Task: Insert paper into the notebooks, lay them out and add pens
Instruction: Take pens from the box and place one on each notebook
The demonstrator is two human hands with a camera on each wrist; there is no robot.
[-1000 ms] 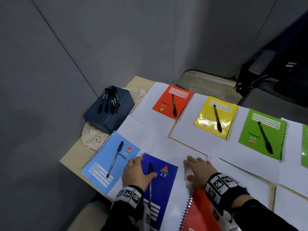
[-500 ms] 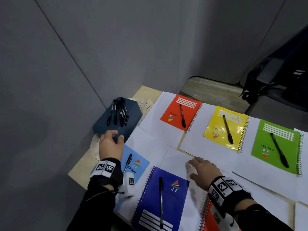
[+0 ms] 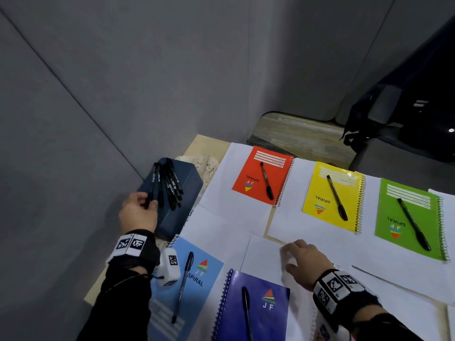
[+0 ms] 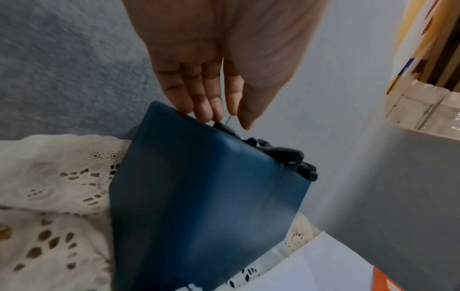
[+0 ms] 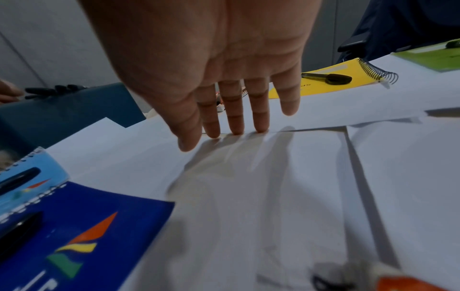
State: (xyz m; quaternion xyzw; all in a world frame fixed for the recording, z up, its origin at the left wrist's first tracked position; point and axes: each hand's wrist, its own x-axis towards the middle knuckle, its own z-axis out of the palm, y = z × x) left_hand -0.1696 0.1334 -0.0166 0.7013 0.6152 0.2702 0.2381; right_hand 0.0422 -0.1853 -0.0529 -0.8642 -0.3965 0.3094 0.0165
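Several black pens point(image 3: 168, 185) lie on a dark blue box point(image 3: 183, 190) at the table's left end. My left hand point(image 3: 147, 203) reaches over the box's near corner and pinches the end of the leftmost pen point(image 3: 152, 183) between thumb and fingertips; the left wrist view shows the left hand point(image 4: 229, 120) at the box point(image 4: 199, 196) edge by the pen caps point(image 4: 286, 157). My right hand point(image 3: 289, 257) lies flat on a white sheet point(image 3: 266, 252); its fingers point(image 5: 236, 118) are straight. The light blue point(image 3: 197, 279), dark blue point(image 3: 261, 313), orange point(image 3: 256, 173), yellow point(image 3: 320, 193) and green point(image 3: 391, 212) notebooks each carry a pen.
A lace cloth point(image 4: 49, 177) lies under the box, by the grey wall. White sheets point(image 3: 234, 210) overlap beneath the notebooks. A red notebook corner point(image 5: 408, 283) shows by my right wrist. A dark bag point(image 3: 394, 114) sits on a seat beyond the table's far edge.
My left hand left the pen on the dark blue notebook, crossed left over the light blue one to the box, and closed on a pen's end. My right hand stayed on the sheet.
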